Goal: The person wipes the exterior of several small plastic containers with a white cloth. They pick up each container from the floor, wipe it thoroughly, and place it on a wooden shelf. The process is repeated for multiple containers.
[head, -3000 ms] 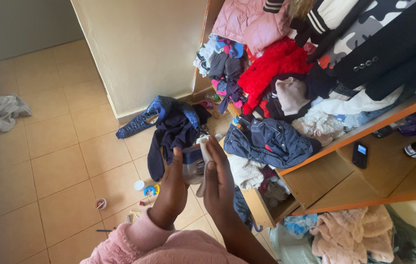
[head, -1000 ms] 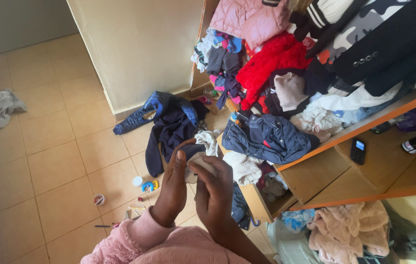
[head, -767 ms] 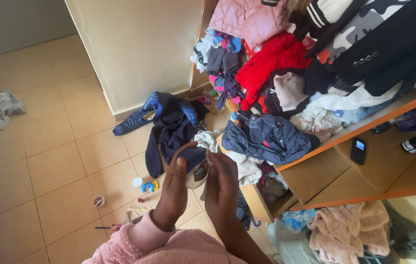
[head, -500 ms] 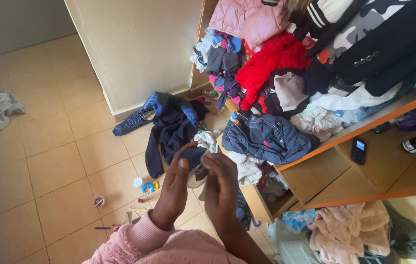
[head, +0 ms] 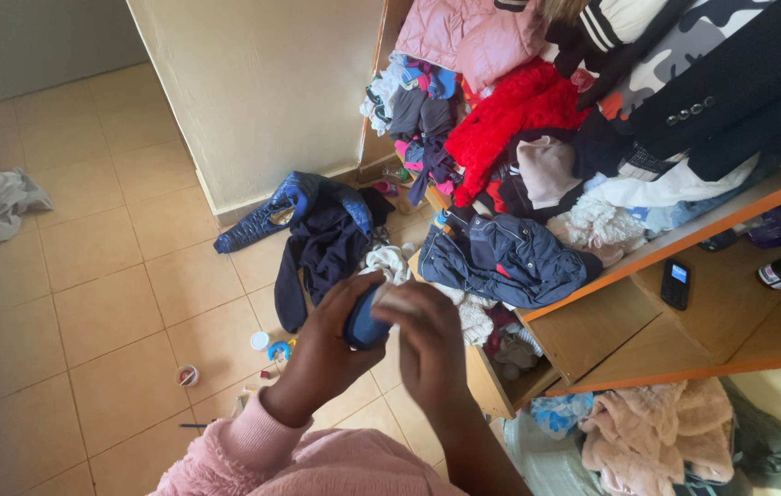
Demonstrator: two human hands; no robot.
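My left hand (head: 322, 354) grips a small container with a dark blue cap (head: 366, 323), tilted so the cap faces me. My right hand (head: 425, 344) presses a small pale cloth (head: 397, 298) against the top of that container. Both hands are raised over the tiled floor, in front of an open wooden drawer (head: 487, 386). Pink sleeves cover my arms at the bottom of the view. The container's body is mostly hidden behind my fingers.
A dark blue jacket (head: 317, 234) lies on the floor by the wall. Small items, a white cap (head: 260, 341) and a little pot (head: 187, 375), are scattered on the tiles. An orange-edged wardrobe shelf (head: 684, 239) holds heaped clothes; a phone (head: 675, 285) lies on a lower shelf.
My left hand has turned the container so its blue cap faces up, and my right hand has come over its top with the pale cloth. The view has barely shifted.
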